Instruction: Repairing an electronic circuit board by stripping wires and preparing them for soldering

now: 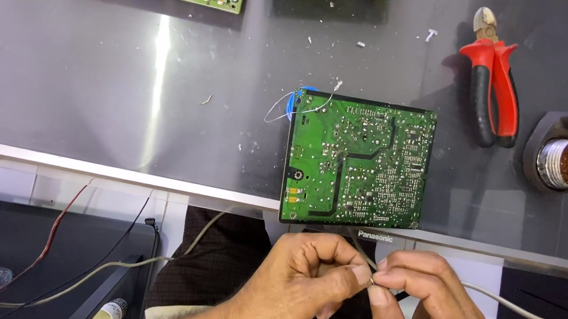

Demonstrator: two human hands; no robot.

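Fingertips of both hands were pressed together at the table's near edge, where a thin grey wire [506, 303] was pinched between the left hand [303, 274] and the right hand [427, 314]. Just beyond the knuckles, a green circuit board [356, 164] was laid solder-side up on the grey table [83, 72]. Red-handled cutters [493, 83] and a brass-wool tip cleaner [564, 162] were seen farther right.

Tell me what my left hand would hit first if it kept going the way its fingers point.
The left hand points rightward at the right hand, whose fingertips it already meets over a thin wire. So it would likely press into that hand first.
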